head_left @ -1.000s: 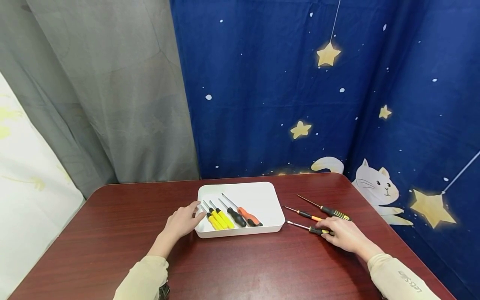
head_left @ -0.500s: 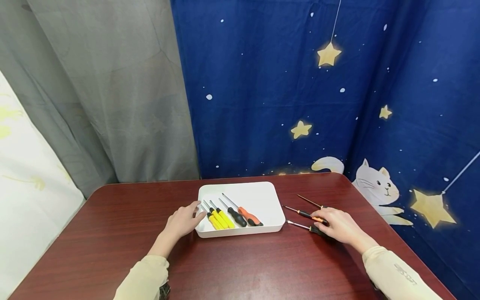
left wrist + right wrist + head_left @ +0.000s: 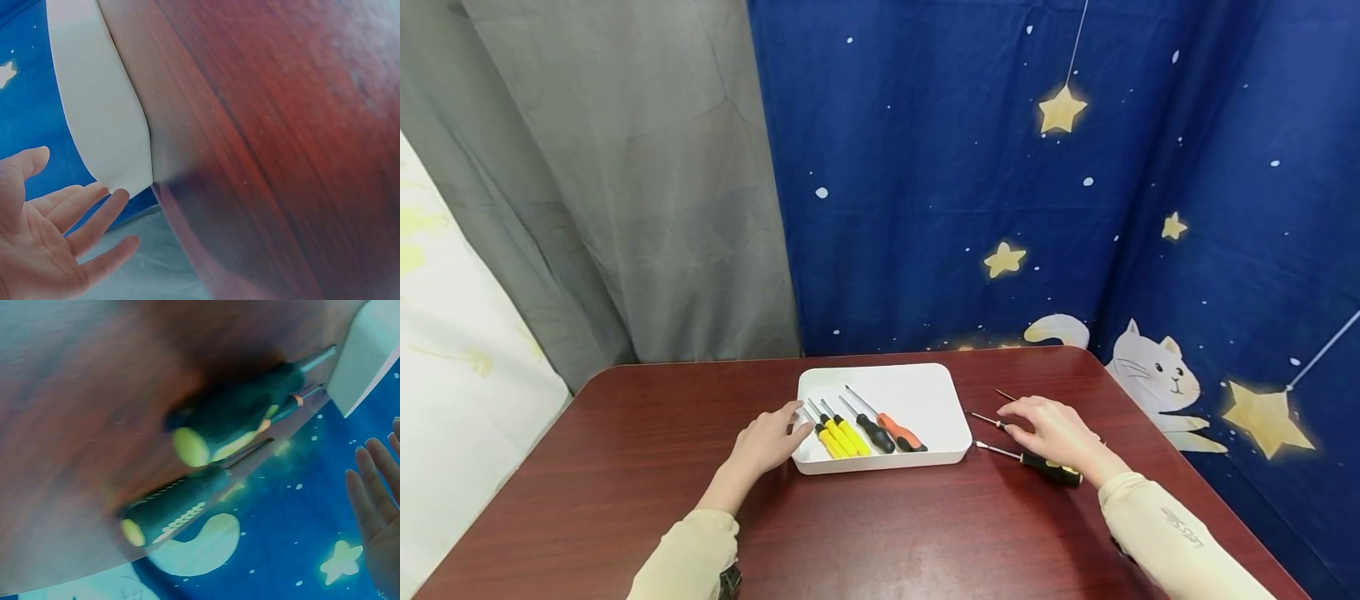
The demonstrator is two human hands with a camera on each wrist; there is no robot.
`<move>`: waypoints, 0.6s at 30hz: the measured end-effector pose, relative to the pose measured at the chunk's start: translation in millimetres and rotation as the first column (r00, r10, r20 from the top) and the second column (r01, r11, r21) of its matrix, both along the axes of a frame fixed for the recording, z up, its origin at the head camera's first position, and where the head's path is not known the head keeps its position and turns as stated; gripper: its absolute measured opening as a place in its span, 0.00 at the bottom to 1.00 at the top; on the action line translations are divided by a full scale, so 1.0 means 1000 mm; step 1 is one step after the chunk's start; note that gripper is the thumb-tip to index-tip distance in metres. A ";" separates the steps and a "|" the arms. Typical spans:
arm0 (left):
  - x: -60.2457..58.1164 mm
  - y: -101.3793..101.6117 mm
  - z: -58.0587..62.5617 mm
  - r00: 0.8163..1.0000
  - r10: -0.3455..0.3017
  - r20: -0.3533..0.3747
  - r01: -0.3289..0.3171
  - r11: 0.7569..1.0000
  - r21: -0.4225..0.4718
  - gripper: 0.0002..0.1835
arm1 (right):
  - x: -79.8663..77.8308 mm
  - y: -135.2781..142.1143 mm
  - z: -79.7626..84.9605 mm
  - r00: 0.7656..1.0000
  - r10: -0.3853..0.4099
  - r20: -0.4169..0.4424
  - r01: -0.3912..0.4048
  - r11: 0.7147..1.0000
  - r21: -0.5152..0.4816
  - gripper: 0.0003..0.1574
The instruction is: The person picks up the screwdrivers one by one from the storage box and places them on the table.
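Observation:
A white tray (image 3: pixel 925 392) holds several screwdrivers: yellow-handled ones (image 3: pixel 842 437), a black-handled one (image 3: pixel 876 435) and an orange-and-black one (image 3: pixel 904 433). My left hand (image 3: pixel 765 443) rests with its fingertips at the tray's left end, fingers loosely spread. Over the screwdrivers right of the tray hovers my right hand (image 3: pixel 1048 429), its fingers straight and holding nothing. Nearest it on the table are a thick black-and-yellow screwdriver (image 3: pixel 240 415), a thin one with orange rings (image 3: pixel 286 411), partly hidden, and a dotted black-handled one (image 3: pixel 178 500), mostly covered in the head view.
The dark red wooden table (image 3: pixel 880 533) has rounded far corners. Behind it hang a grey curtain (image 3: pixel 685 208) and a blue star-patterned curtain (image 3: pixel 910 183). The table's right edge runs close to my right forearm.
My right hand has moved left and slightly away from me, off the thick black-and-yellow screwdriver's handle, which now shows. My left hand has stayed at the tray.

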State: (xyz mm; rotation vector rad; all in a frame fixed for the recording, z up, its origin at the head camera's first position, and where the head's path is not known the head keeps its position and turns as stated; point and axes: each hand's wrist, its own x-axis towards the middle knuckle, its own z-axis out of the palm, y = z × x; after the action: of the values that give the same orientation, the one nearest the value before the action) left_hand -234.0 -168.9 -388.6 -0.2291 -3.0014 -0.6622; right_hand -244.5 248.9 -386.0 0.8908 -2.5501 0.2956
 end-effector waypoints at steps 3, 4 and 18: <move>0.000 0.000 -0.001 1.000 0.001 0.002 -0.001 1.000 0.001 0.27 | -0.003 -0.010 0.003 1.000 0.008 0.001 -0.008 1.000 -0.003 0.13; 0.000 0.000 -0.001 1.000 0.000 0.001 0.000 1.000 0.002 0.27 | -0.004 -0.013 0.004 1.000 0.009 0.002 -0.009 1.000 -0.004 0.13; -0.001 0.001 0.000 1.000 0.001 -0.009 -0.001 1.000 -0.003 0.28 | -0.016 -0.045 0.012 0.999 0.039 0.012 -0.039 0.999 -0.016 0.12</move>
State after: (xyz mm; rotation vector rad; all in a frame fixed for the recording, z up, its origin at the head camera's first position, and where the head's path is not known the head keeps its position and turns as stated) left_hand -235.3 -168.2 -389.1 -0.2293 -2.9941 -0.6553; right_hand -260.3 203.8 -374.4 0.9364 -2.5408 0.3334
